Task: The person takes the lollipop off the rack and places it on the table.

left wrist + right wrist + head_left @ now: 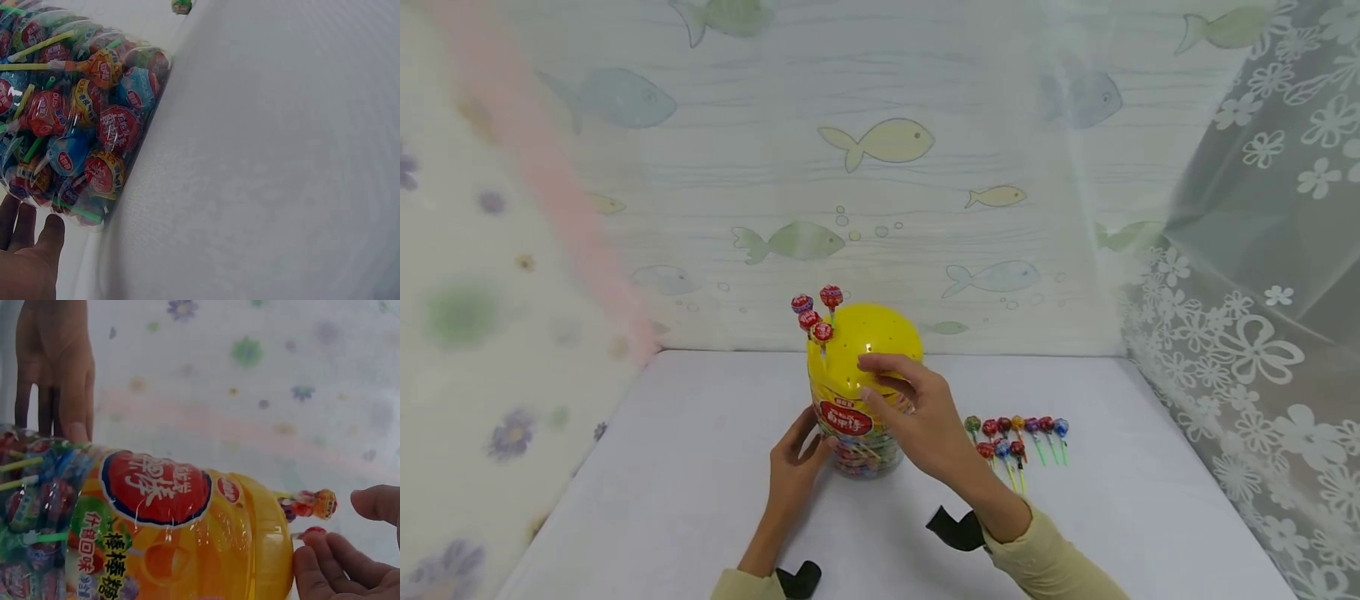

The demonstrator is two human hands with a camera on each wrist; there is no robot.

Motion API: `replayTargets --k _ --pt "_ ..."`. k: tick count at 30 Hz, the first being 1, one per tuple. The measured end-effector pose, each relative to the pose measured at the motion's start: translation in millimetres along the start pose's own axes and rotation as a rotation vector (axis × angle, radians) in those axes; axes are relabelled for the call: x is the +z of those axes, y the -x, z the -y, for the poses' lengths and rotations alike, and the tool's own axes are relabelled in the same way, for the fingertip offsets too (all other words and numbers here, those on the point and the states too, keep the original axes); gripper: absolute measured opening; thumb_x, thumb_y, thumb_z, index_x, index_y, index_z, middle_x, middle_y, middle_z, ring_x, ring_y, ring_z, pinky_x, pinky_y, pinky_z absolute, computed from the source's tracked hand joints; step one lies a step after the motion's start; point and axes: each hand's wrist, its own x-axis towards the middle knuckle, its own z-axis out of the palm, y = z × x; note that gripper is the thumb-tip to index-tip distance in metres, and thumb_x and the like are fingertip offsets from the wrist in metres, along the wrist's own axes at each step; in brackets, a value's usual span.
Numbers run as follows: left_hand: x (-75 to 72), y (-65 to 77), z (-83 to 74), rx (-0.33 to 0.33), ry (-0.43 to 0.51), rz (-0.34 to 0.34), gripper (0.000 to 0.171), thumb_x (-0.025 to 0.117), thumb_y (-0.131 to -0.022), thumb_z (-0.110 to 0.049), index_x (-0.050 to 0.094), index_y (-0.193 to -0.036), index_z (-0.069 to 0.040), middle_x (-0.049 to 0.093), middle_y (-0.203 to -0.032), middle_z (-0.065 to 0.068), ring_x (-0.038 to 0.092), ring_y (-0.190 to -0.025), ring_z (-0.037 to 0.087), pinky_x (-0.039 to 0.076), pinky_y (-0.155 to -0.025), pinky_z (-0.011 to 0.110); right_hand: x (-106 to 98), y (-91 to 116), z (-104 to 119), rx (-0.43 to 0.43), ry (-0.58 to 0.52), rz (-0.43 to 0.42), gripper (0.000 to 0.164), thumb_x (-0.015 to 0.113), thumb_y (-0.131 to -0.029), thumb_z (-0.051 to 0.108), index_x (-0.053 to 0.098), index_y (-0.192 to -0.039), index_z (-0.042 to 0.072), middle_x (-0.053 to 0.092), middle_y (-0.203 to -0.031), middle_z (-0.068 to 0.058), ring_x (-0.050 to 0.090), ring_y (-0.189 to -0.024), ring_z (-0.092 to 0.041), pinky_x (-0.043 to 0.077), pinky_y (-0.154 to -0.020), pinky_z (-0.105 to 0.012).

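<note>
A clear plastic jar full of wrapped lollipops stands upright on the table, with a yellow-and-red label around it. Its domed yellow lid has small holes. Several lollipops stick up from the lid's left side. My left hand touches the jar's lower left side with extended fingers; the left wrist view shows the fingertips against the clear wall. In front of the lid is my right hand, thumb and fingers apart, nothing between them. In the right wrist view its fingertips lie close by the lid; contact is unclear.
To the right of the jar, several loose lollipops lie in two rows on the white tabletop. A fish-patterned curtain hangs behind the table. Flowered sheets hang at both sides. A black strap shows by the right wrist.
</note>
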Motion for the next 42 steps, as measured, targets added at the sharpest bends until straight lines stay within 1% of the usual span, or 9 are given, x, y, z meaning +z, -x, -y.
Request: replayTargets --k 3,7,10,15,20,27,33,39,42 --pt "-0.4 -0.1 2.5 0.008 -0.005 0.004 0.061 0.071 -0.095 -0.005 0.049 -0.151 -0.009 0.050 -0.153 0.005 0.047 -0.137 0.001 0.043 -0.115 0.038 7 -7 3 0.034 -0.012 -0.006 0.041 0.070 -0.096 0.008 0.060 -0.135 0.002 0.062 -0.136 -0.010 0.059 -0.126 -0.025 0.051 -0.108 -0.031" --pt "-0.6 -0.8 3.3 0.017 0.000 0.011 0.061 0.070 -0.095 -0.004 0.048 -0.151 -0.010 0.050 -0.154 0.005 0.047 -0.138 0.002 0.042 -0.115 0.037 12 -16 11 0.074 -0.044 -0.011 0.046 0.071 -0.094 0.005 0.058 -0.138 0.002 0.060 -0.138 -0.011 0.058 -0.127 -0.025 0.051 -0.107 -0.030" --pt "-0.7 -0.3 1.5 0.020 0.002 0.012 0.060 0.069 -0.095 -0.004 0.048 -0.151 -0.010 0.049 -0.154 0.006 0.046 -0.139 0.003 0.042 -0.116 0.039 16 -24 16 0.098 -0.052 0.009 0.048 0.071 -0.094 0.005 0.057 -0.140 0.002 0.060 -0.139 -0.010 0.057 -0.130 -0.024 0.050 -0.108 -0.030" --pt "-0.5 -0.7 -1.1 0.014 -0.008 0.012 0.060 0.069 -0.096 -0.005 0.048 -0.152 -0.011 0.050 -0.153 0.005 0.046 -0.139 0.005 0.041 -0.116 0.041 23 -39 19 0.110 -0.028 0.059 0.050 0.070 -0.096 0.007 0.055 -0.142 0.001 0.059 -0.142 -0.011 0.057 -0.132 -0.024 0.049 -0.110 -0.031" --pt "0.6 -1.0 -1.5 0.012 -0.015 0.004 0.060 0.070 -0.095 -0.007 0.048 -0.151 -0.011 0.050 -0.153 0.007 0.047 -0.140 0.010 0.042 -0.115 0.042 28 -48 18 0.093 -0.034 0.090 0.046 0.069 -0.096 0.007 0.057 -0.140 0.001 0.065 -0.134 -0.011 0.062 -0.126 -0.023 0.053 -0.105 -0.030" --pt "1.3 -0.3 -2.5 -0.001 -0.017 0.008 0.061 0.071 -0.095 -0.009 0.048 -0.152 -0.012 0.051 -0.153 0.006 0.046 -0.143 0.020 0.042 -0.115 0.039 28 -54 16 0.060 -0.042 0.041 0.031 0.068 -0.097 0.007 0.066 -0.128 0.001 0.072 -0.120 -0.009 0.069 -0.112 -0.020 0.057 -0.100 -0.030" --pt "0.9 -0.5 -3.3 -0.014 -0.012 0.015 0.062 0.071 -0.096 -0.011 0.046 -0.153 -0.013 0.050 -0.154 0.007 0.044 -0.145 0.023 0.041 -0.116 0.040 28 -55 14 0.062 -0.021 0.020 0.029 0.069 -0.097 0.008 0.068 -0.124 -0.001 0.074 -0.114 -0.011 0.071 -0.107 -0.021 0.058 -0.098 -0.030" --pt "0.2 -0.4 -3.7 -0.008 -0.024 0.017 0.061 0.070 -0.096 -0.010 0.046 -0.153 -0.011 0.049 -0.154 0.009 0.044 -0.144 0.021 0.041 -0.117 0.042 27 -55 13 0.046 -0.013 0.024 0.028 0.069 -0.096 0.008 0.068 -0.122 -0.001 0.074 -0.113 -0.011 0.071 -0.107 -0.021 0.059 -0.097 -0.029" --pt "0.0 -1.1 -2.3 -0.008 -0.015 0.013 0.062 0.071 -0.096 -0.009 0.047 -0.152 -0.012 0.050 -0.154 0.006 0.046 -0.143 0.015 0.041 -0.116 0.041 27 -56 12 0.025 -0.016 0.018 0.027 0.069 -0.096 0.007 0.068 -0.122 -0.001 0.074 -0.113 -0.011 0.071 -0.106 -0.021 0.059 -0.097 -0.029"
